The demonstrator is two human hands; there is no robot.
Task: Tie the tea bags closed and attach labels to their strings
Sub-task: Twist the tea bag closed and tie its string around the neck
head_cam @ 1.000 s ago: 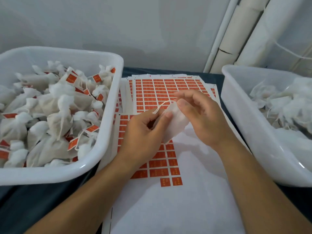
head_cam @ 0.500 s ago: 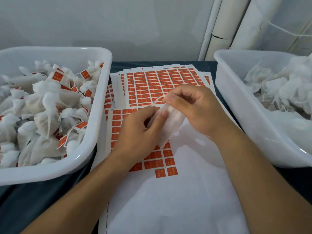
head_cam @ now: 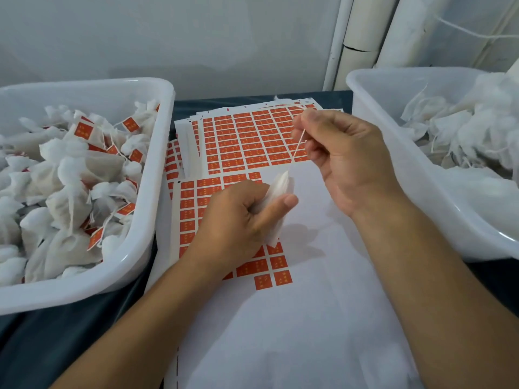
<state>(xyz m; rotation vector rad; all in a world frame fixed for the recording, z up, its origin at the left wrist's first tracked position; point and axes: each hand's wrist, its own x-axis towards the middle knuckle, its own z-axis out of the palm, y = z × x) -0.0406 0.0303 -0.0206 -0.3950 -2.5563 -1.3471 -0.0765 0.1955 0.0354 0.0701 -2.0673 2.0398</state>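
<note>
Landmark: part-used label sheet (head_cam: 280, 318). Directly above its near rows, the left hand (head_cam: 238, 223) is clenched round the tea bag (head_cam: 276, 192), gathered mouth pointing up. Just beyond, over the full label sheets (head_cam: 247, 141), the right hand (head_cam: 345, 155) pinches the string (head_cam: 299, 144), drawn taut. Risks: too hard a pull could snap the string or tear the mouth (thin fabric, judged); a slack grip leaves the bag unclosed. Finished-bag tub (head_cam: 157, 169) left of the sheet, untied-bag tub (head_cam: 393, 153) right.

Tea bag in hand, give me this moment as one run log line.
left hand: grips tea bag | right hand: pinches string, drawn taut | label: not yet attached | label sheet: beneath
</note>
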